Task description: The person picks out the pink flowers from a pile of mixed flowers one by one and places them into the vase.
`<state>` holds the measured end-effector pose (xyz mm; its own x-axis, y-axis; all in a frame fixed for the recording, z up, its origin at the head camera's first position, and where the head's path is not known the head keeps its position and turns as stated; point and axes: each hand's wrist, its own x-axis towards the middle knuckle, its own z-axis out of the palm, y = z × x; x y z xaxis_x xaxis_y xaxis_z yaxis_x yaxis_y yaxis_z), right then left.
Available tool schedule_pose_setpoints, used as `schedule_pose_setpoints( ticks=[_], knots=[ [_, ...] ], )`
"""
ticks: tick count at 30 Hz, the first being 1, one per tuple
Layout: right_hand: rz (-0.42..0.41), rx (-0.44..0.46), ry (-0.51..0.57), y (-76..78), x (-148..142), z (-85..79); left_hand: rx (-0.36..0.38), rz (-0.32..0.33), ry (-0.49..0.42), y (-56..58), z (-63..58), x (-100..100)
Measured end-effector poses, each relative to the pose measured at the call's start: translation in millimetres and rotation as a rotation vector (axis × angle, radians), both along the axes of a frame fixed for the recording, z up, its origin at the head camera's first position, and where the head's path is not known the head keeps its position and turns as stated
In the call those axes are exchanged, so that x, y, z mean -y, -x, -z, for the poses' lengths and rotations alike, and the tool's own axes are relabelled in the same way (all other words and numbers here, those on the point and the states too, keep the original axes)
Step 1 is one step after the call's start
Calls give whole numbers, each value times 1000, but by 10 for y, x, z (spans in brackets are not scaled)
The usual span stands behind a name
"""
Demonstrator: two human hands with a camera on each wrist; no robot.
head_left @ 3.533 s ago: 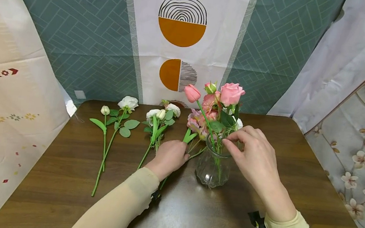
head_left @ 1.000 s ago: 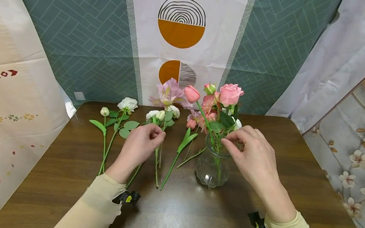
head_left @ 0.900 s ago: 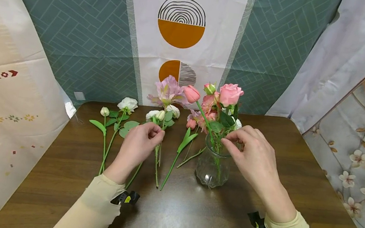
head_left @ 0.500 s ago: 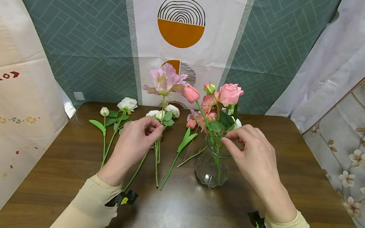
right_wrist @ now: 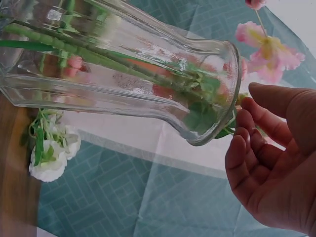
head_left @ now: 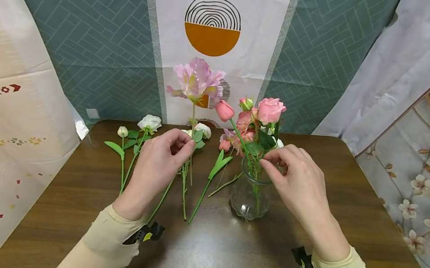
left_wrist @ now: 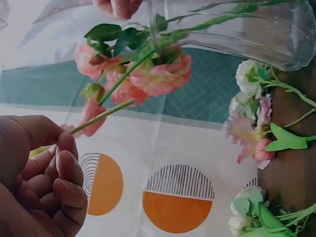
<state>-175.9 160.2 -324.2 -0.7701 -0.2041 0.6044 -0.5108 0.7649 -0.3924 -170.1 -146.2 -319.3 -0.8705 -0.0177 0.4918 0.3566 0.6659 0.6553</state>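
In the head view my left hand [head_left: 160,158] pinches the thin stem of a lilac-pink ruffled flower [head_left: 197,79] between thumb and fingers. The bloom stands upright above the table; the cut stem end [left_wrist: 126,103] juts past my fingertips in the left wrist view. My right hand [head_left: 295,174] hovers at the right of a clear glass vase [head_left: 249,197], fingers loosely curled, fingertips close to the rim [right_wrist: 232,89]. Nothing shows between its thumb and fingers. The vase holds a pink rose [head_left: 271,109], a pink tulip [head_left: 224,111] and other pink blooms.
A tulip [head_left: 224,145] with bright green leaves lies left of the vase on the brown table [head_left: 206,259]. White flowers [head_left: 203,130] lie behind my left hand. Farther left are a white rose [head_left: 150,123] and a white bud [head_left: 123,131]. Patterned cloths hang around the table.
My left hand reached among the flowers near the vase, took hold of the lilac-pink flower, drew it left and then raised it. My right hand stayed beside the vase.
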Motion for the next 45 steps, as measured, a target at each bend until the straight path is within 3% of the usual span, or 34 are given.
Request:
schedule_pose_setpoints(
  ticks=[11, 27, 32, 38, 45],
  knots=[
    [-22, -30, 13, -32, 24, -49, -104, 54, -24, -103, -68, -122],
    [-116, -21, 97, -90, 215, -216, -135, 167, -10, -239, -50, -409],
    [-165, 11, 156, -92, 263, -262, -154, 195, -15, -242, -22, -462],
    [-203, 113, 237, -93, 330, -311, -163, 223, -12, -256, 11, -521],
    [-229, 161, 268, -115, 406, -336, -176, 229, -7, -262, 33, -560]
  ],
)
